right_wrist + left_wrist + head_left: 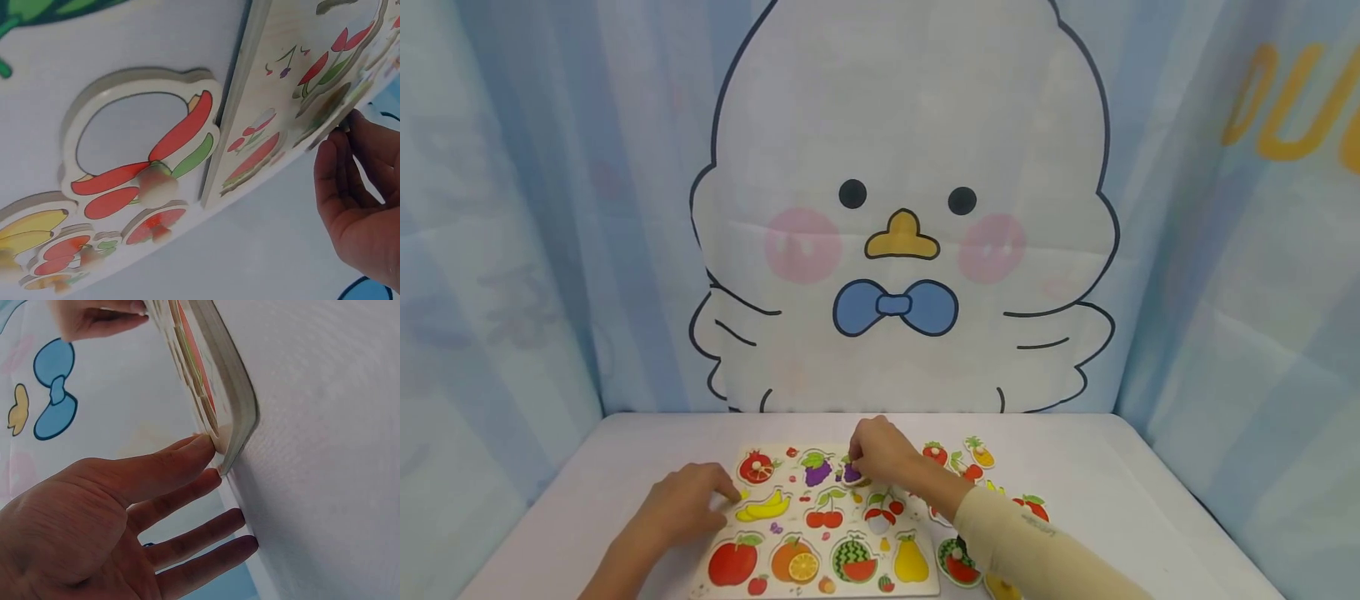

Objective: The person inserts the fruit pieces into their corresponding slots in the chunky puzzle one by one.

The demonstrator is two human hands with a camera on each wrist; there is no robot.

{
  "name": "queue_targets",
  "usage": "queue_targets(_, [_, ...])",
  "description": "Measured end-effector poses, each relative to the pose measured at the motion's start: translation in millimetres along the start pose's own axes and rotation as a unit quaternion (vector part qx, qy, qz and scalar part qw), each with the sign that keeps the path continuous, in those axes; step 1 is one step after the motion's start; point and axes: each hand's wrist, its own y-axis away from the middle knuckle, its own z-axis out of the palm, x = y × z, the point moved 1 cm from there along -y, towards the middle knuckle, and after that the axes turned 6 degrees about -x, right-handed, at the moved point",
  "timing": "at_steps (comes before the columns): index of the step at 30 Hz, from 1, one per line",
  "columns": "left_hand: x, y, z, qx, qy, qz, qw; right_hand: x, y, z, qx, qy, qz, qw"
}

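1. Head view. A fruit puzzle board (857, 590) lies on a white table (1157, 533). The left hand (688, 504), fingers loosely bent, is at the board's left edge. The right hand (880, 450) pinches a grape piece (852, 475) over the upper part of the board, beside a printed bunch of grapes (817, 469); whether the piece is seated cannot be told. The forearm and pale sleeve (1022, 542) cross the board's right side and partly hide the loose pieces there, among them a strawberry piece (934, 454), a pineapple piece (981, 455) and a watermelon piece (962, 571). Behind hangs a backdrop (902, 125) with a white bird figure.

2. Left wrist view. The left hand's thumb and index finger touch the board near its corner; the remaining fingers are nearly straight and spread. The right hand shows at the top.

3. Right wrist view. Thumb and fingertips of the right hand close together on the piece. In the foreground, a large red-and-green piece (125, 187) with a wooden knob lies just beside the board's edge, near a banana piece (37, 228).
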Motion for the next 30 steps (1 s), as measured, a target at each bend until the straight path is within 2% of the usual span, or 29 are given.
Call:
queue_targets(21, [0.2, 0.5, 2.5, 0.001, 0.007, -0.01, 0.9999, -28.6, -23.4, 15.6, -0.011, 0.015, -0.042, 0.999])
queue_targets(30, [-1.0, -0.7, 1.0, 0.003, -0.001, 0.0, 1.0, -37.4, -30.2, 17.0, -0.013, 0.04, -0.046, 0.998])
